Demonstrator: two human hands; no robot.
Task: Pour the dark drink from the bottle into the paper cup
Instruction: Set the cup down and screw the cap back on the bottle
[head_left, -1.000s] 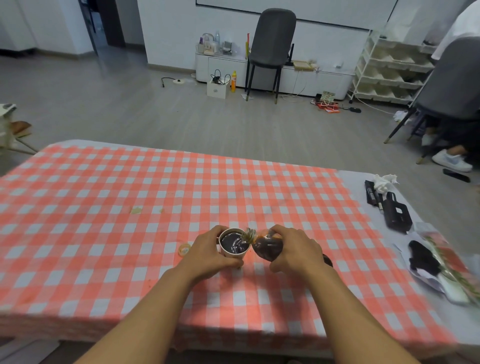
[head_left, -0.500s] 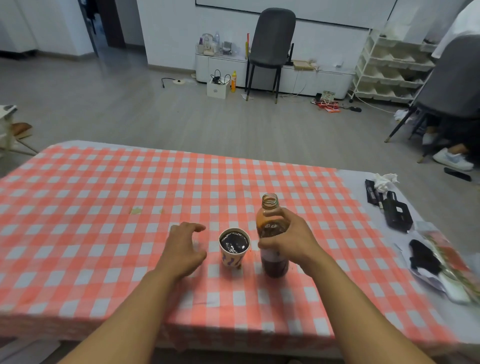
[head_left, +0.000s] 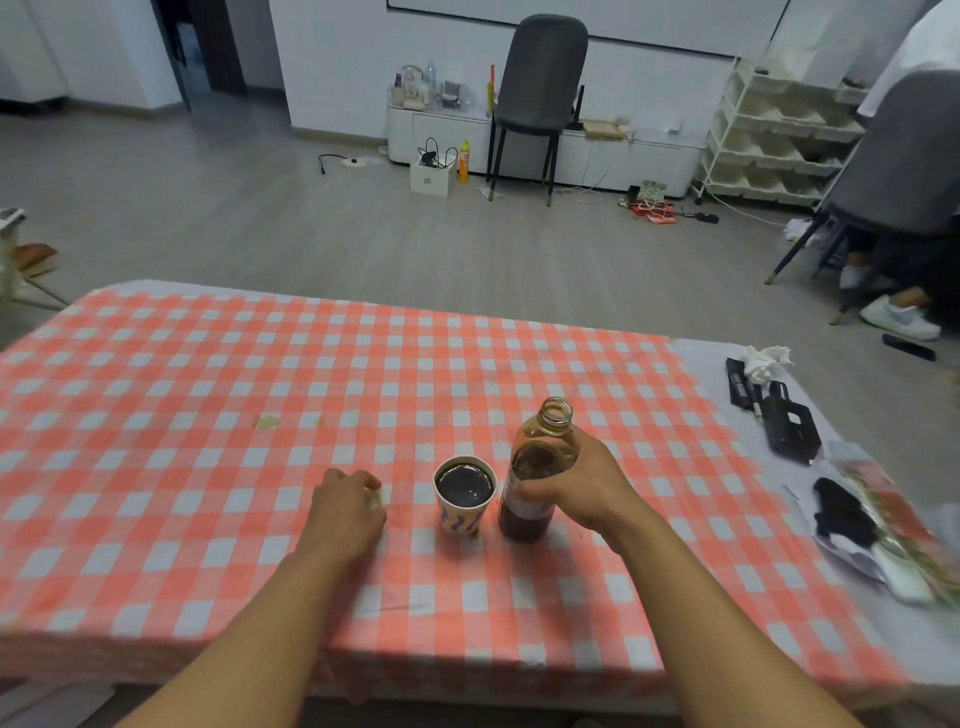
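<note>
The paper cup (head_left: 464, 512), white with purple squiggles, stands on the checked tablecloth and holds dark drink nearly to its rim. Just right of it the clear bottle (head_left: 535, 467) stands upright with no cap on, dark drink filling roughly its lower two thirds. My right hand (head_left: 576, 486) is wrapped around the bottle's middle from the right. My left hand (head_left: 345, 506) rests on the cloth left of the cup, apart from it, fingertips curled onto a small pale bottle cap (head_left: 373, 500).
The table (head_left: 208, 389) carries a red-and-white checked cloth. Black tools (head_left: 784, 421), a crumpled tissue (head_left: 763, 361) and a packet with a black item (head_left: 852, 514) lie on the grey strip at the right. A seated person's shoe (head_left: 898, 317) shows far right.
The bottle went from tilted over the cup to upright on the table beside it. My left hand let go of the cup and moved left onto the cap.
</note>
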